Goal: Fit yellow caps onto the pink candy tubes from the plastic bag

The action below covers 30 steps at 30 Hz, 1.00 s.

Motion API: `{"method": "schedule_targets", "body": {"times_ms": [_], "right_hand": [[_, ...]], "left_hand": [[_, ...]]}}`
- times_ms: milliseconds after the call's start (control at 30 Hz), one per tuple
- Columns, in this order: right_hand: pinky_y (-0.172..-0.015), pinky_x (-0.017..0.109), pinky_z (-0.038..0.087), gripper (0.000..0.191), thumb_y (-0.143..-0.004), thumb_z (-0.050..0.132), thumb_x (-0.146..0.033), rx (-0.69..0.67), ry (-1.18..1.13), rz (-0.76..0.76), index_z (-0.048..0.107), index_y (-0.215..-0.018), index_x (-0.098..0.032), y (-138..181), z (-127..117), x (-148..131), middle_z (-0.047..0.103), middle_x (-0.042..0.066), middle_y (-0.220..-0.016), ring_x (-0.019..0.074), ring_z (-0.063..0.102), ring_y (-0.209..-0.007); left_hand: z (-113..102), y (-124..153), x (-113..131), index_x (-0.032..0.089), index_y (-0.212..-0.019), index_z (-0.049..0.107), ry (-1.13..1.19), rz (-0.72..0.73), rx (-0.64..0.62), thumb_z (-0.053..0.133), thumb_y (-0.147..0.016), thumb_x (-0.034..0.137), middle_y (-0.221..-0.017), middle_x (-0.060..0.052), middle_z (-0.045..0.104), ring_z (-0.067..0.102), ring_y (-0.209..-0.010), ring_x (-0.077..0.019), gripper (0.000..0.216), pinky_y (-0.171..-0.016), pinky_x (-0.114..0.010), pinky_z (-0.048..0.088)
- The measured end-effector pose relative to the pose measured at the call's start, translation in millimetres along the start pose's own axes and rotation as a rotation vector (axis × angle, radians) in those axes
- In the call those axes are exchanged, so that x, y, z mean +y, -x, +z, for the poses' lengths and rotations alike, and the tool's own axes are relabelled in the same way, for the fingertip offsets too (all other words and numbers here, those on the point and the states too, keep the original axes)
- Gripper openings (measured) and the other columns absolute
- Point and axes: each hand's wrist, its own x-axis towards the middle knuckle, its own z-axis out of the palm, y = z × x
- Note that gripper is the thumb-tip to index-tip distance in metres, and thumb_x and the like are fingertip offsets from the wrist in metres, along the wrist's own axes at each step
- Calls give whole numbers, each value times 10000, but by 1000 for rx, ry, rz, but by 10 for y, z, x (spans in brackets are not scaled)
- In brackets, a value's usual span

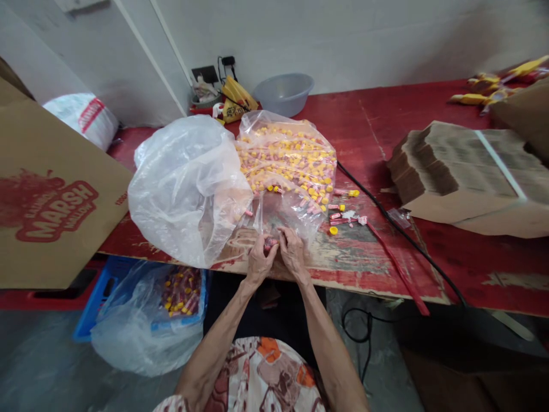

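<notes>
1. Pale wall (364, 40), plain, standing behind the work surface.
2. Red-painted worktable (355, 131), long; paint worn to bare wood along the near edge.
3. Cardboard carton (98, 166), left side, tilted in view, printed in red with "MARSH MALLOW".
4. Bundle of flat cardboard (463, 171), right side of the table, bound by a white strap (500, 163).
5. Translucent plastic bag (184, 177), puffed out, left of centre, its lower part overhanging the table edge.
6. Clear bag of yellow-capped tubes (287, 154), well filled, lying just beside item 5, its slack end toward the person.
7. Blue plastic crate (92, 306), below table level at left, lined with clear film; more yellow-capped tubes inside.
8. Grey basin (285, 94), round, near the wall.
9. Left hand (259, 260), at the near edge, thumb and fingers closed on item 11.
10. Right hand (294, 252), close beside the left, fingers bent; cannot tell whether it grips anything.
11. Small reddish tube (270, 244), one, between the hands, partly hidden by the left fingers.
12. Loose yellow cap (333, 230), one, on worn wood right of item 6.
</notes>
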Motion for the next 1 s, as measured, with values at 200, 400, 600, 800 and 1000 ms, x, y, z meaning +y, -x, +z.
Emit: {"method": "schedule_targets", "body": {"times_ms": [200,400,600,800,1000], "right_hand": [[-956,382,573,324,-1053,441,-235,9,-8,-6,734,-1192,-224,3,8,11,773,109,-1136,251,720,-1078],[-947,372,573,326,-1059,432,-235,15,-5,-8,733,-1184,-226,2,5,1,769,106,-1129,241,718,-1057],[-952,383,569,335,-1057,422,-235,12,16,-8,732,-1181,-222,2,-1,-2,768,112,-1118,247,711,-1049],[-973,389,567,336,-1054,427,-240,0,6,3,727,-1203,-221,-2,7,18,766,115,-1141,250,706,-1071],[-974,383,565,345,-1055,418,-239,-4,0,12,728,-1203,-211,-2,12,5,762,114,-1128,244,704,-1051]], "left_hand": [[10,10,-13,209,-1145,669,21,11,19,643,-991,379,-997,-62,764,731,-841,-179,230,-797,-292,584],[5,9,-9,214,-1132,680,7,7,26,659,-992,390,-981,-57,758,727,-830,-177,226,-786,-291,586],[1,16,0,216,-1125,680,19,-2,21,656,-980,383,-972,-55,757,720,-802,-174,223,-780,-293,585],[0,27,-15,219,-1121,681,14,-24,11,656,-973,384,-993,-55,756,711,-805,-169,223,-798,-295,577],[-7,24,-14,219,-1123,675,18,-15,21,652,-968,389,-1012,-59,757,716,-848,-181,231,-811,-305,573]]}}
